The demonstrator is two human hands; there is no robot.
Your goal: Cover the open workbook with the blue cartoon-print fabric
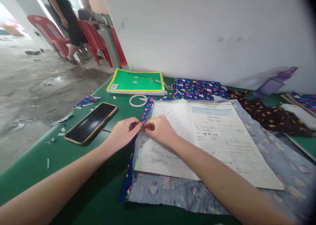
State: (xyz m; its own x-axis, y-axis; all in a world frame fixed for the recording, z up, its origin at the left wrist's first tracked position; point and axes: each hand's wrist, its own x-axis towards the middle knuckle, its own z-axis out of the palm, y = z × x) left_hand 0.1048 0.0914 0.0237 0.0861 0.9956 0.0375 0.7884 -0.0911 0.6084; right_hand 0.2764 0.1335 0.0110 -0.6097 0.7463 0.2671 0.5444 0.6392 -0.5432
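Left hand: my left hand (124, 131) is in at the book's left side, thumb and fingertips pinching the blue edging (128, 175).
Right hand: and my right hand (159, 129) leans over the left page, finger and thumb curled together, pinching that same edging just beside my other thumb.
Open book print: here's the open book (214, 132), small black lines on both pages, reddish headings and a pale blue band on the right one, all too blurred to read.
Open book looks: off-white pages, a greenish left margin, coin-like round pictures on the right page; it lies flat on a grey sheet (170, 188) with cartoon animals, mid-bench (81, 172).
Green book codes: far left, the green book (138, 81), yellow-bordered, shows a barcode in its near-left corner and two small square codes.
Around: phone (91, 123), dark-screened, to the left; tape roll (131, 102) beyond my hands; purple bottle (274, 83) far right, tilted.
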